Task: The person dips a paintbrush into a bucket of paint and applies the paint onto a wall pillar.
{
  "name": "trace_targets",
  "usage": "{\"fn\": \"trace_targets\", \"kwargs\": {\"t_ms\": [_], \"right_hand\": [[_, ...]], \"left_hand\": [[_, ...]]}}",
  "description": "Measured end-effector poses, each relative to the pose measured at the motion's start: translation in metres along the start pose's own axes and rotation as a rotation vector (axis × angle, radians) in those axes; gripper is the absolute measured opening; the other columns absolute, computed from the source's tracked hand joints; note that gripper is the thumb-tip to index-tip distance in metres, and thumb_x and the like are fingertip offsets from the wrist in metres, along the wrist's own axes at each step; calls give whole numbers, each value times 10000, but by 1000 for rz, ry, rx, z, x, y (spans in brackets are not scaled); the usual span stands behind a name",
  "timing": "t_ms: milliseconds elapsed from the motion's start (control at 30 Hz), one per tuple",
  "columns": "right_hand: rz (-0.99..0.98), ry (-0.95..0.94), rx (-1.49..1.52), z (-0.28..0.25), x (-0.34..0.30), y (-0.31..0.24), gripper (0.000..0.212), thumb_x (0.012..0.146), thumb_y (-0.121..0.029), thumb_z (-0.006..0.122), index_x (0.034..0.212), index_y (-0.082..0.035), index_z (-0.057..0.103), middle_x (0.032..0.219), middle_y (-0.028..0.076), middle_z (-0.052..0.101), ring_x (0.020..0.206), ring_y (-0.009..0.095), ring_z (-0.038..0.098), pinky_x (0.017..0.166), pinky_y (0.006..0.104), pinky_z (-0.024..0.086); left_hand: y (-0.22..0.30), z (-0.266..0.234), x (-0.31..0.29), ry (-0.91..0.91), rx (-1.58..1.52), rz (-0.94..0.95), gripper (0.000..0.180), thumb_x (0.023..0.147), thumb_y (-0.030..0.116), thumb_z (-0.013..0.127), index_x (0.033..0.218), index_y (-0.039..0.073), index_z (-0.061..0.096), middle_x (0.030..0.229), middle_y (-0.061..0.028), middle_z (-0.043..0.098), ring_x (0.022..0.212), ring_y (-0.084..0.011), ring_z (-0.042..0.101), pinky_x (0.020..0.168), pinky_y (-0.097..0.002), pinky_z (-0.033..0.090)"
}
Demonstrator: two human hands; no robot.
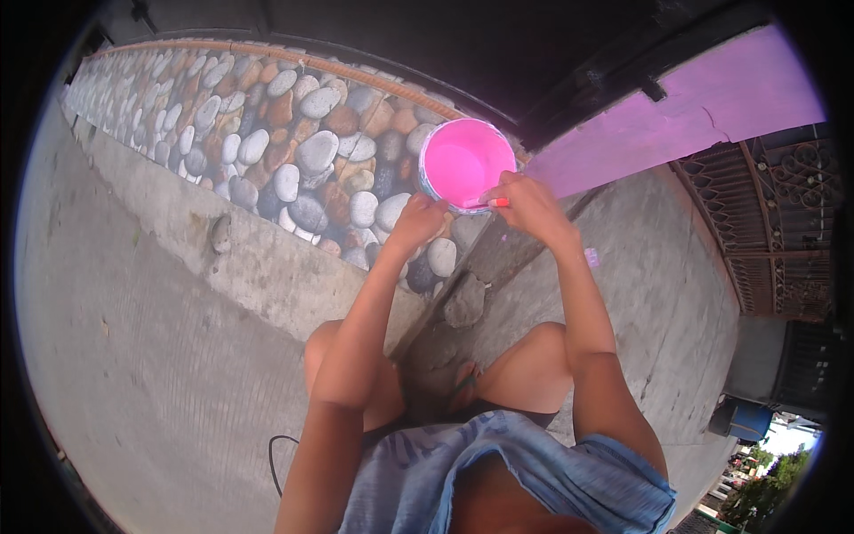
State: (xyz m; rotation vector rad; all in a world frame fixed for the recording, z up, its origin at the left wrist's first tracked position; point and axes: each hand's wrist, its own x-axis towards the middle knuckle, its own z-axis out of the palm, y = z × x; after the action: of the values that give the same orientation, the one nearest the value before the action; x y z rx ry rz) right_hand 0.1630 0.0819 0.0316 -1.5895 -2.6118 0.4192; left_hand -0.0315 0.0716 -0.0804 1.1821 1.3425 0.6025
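Note:
A round bucket (429,151) with bright pink paint (463,169) inside stands at the corner where the pebble-patterned surface meets the pink wall. My left hand (421,222) is closed at the bucket's near left rim, its fingers curled against the edge. In my right hand (529,206) is a small paintbrush with a red handle (500,203), pinched between the fingers. The brush end lies at the near rim of the bucket and looks coated in pink; its bristles are hard to make out.
The pebble-patterned surface (285,182) runs off to the left, edged by a concrete ledge (267,280). A pink wall strip (676,102) lies right of the bucket beneath a dark gate (391,27). Pink spots (592,257) mark the concrete. An ornate metal gate (783,214) stands far right.

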Motion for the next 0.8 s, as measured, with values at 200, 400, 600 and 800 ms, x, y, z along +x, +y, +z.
{"fn": "trace_targets", "kwargs": {"t_ms": [200,400,600,800], "right_hand": [[169,-55,310,-16,-16,18,211,774,-91,704,900,53,613,916,185,635,881,337,618,754,390,474],[-14,-96,369,-20,-19,39,216,793,-159,706,977,-48,690,922,134,635,846,313,619,753,381,475],[-52,-26,594,-19,-27,59,224,813,-191,698,977,-37,691,854,121,640,775,246,621,714,359,471],[235,226,697,-8,-20,84,205,868,-195,622,892,3,668,653,57,633,630,136,601,594,296,471]], "left_hand": [[24,13,-8,-81,-652,-230,632,949,297,455,1374,-92,196,1359,-219,362,1212,-307,437,976,-386,419],[8,28,1,24,-844,-143,695,968,354,436,1410,-70,109,1414,-218,279,1237,-355,412,975,-403,415],[7,39,0,120,-731,62,391,952,367,521,1047,-2,434,1060,-119,420,954,-200,495,851,-365,497],[-7,33,19,277,-290,237,311,953,350,525,1012,49,475,1064,-92,483,982,-170,551,774,-355,548]]}}
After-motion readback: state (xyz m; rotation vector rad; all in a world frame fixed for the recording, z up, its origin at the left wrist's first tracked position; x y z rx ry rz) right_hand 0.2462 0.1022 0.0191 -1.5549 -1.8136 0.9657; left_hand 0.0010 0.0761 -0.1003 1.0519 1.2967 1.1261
